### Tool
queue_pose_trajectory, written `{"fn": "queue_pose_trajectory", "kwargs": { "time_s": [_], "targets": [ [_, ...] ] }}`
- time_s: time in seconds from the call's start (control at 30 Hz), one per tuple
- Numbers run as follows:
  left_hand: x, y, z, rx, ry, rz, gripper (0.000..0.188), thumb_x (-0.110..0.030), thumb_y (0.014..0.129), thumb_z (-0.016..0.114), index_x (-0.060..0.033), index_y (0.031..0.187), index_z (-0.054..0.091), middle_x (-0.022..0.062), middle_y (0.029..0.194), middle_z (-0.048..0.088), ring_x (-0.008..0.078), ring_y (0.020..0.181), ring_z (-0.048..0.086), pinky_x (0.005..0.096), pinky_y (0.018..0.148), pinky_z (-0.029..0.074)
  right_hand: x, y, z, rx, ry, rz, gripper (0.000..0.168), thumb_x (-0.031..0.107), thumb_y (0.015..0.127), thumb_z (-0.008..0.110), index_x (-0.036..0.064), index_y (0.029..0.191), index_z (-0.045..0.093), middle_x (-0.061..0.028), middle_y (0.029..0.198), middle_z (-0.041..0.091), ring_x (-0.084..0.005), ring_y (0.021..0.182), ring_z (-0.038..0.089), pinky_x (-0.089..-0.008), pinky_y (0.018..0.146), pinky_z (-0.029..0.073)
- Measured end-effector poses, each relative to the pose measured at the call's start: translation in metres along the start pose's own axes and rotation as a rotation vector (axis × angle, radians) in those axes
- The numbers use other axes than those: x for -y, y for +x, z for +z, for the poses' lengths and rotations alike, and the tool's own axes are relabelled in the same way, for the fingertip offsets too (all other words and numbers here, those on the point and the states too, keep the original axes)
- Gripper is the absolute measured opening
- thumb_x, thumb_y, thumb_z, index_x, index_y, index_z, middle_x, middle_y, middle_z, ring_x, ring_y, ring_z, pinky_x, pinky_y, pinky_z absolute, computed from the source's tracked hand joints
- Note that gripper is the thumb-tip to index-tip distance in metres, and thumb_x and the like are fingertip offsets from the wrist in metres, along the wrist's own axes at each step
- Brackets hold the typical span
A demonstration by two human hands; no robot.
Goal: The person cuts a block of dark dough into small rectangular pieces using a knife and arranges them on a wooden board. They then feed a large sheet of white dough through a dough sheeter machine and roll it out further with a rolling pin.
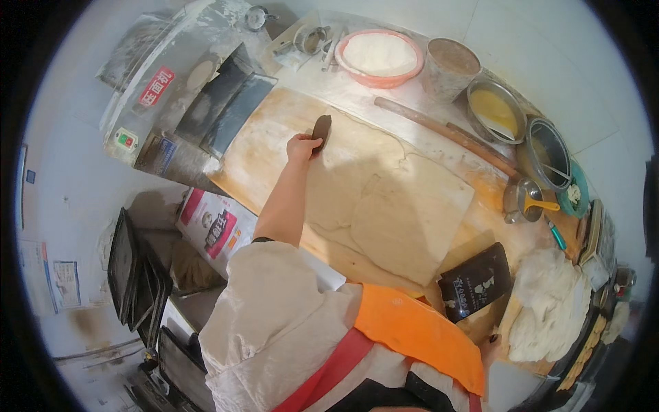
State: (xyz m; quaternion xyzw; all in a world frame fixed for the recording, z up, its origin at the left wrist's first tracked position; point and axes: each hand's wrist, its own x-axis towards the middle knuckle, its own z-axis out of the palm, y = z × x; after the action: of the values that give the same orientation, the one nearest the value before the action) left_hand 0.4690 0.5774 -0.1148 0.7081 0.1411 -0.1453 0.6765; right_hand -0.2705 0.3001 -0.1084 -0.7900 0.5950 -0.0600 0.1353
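My left hand [302, 147] reaches over the floured wooden worktop [252, 139] and is closed on a dark brown, narrow object [322, 133]; its exact kind cannot be told. The object stands over the upper left part of a wide, flat sheet of dough [412, 216], which lies in overlapping layers. My right hand [491, 347] is low at the right, by the worktop's near edge, mostly hidden beside the orange apron bib; what its fingers do cannot be seen. Near it lie a black printed bag [476, 283] and a large lump of soft dough [548, 304].
A dough-pressing machine [154, 103] stands at the left. Along the back are a pink basin of flour [381, 56], a bucket [450, 67], a rolling pin [443, 134] and a metal bowl of yellow liquid [494, 110]. Dark trays [126, 273] lean at lower left.
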Motion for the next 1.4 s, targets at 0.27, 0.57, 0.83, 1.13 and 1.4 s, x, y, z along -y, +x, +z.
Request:
{"fn": "queue_pose_trajectory", "kwargs": {
  "time_s": [0.27,0.57,0.83,1.13,1.4],
  "targets": [
    [-0.02,0.017,-0.01,0.326,0.152,0.109,0.05,-0.001,0.08,0.072,-0.0079,0.128,0.059,0.0081,0.095,0.068,0.0169,0.077,0.065,0.0291,0.066,0.055,0.001,0.001,0.01,-0.035,-0.073,-0.006,0.013,0.005,0.08,0.057,0.0,0.076,0.046,-0.0218,0.064,0.054,-0.0407,0.06,0.055,-0.0471,0.054,0.041],
    [-0.022,0.008,0.006,0.11,0.204,-0.009,0.041,-0.005,0.083,0.067,-0.0015,0.123,0.059,0.0124,0.101,0.068,0.0191,0.088,0.067,0.0325,0.067,0.056,0.01,0.005,0.006,0.0,-0.14,0.04,0.007,0.003,0.08,0.056,0.0,0.081,0.05,-0.0238,0.067,0.057,-0.0437,0.063,0.057,-0.0492,0.056,0.042],
    [-0.005,-0.019,0.053,-0.195,1.425,0.834,0.076,-0.04,0.086,0.062,-0.0017,0.145,0.033,0.0167,0.154,0.028,0.0306,0.143,0.023,0.0496,0.116,0.018,0.018,-0.005,0.0,0.048,-0.195,0.185,0.016,0.016,0.083,0.06,0.003,0.092,0.058,-0.0207,0.077,0.065,-0.0399,0.073,0.064,-0.0475,0.062,0.048],
    [0.041,0.094,-0.004,0.297,1.183,0.617,0.075,-0.044,0.096,0.049,0.0023,0.149,0.023,0.0172,0.156,0.024,0.0302,0.145,0.02,0.0416,0.118,0.017,0.037,0.035,-0.016,0.118,-0.149,0.223,0.025,0.012,0.074,0.062,0.006,0.098,0.064,-0.0207,0.097,0.067,-0.0385,0.095,0.063,-0.0458,0.082,0.05],
    [0.023,-0.137,0.056,0.584,0.554,0.593,0.062,-0.025,0.095,0.054,-0.0045,0.149,0.031,0.0107,0.152,0.035,0.0238,0.142,0.029,0.0371,0.116,0.02,0.091,0.225,-0.1,-0.15,-0.077,-0.296,0.017,0.017,0.085,0.054,0.005,0.082,0.066,-0.0209,0.075,0.064,-0.0405,0.072,0.062,-0.0488,0.067,0.05]
  ]
}}
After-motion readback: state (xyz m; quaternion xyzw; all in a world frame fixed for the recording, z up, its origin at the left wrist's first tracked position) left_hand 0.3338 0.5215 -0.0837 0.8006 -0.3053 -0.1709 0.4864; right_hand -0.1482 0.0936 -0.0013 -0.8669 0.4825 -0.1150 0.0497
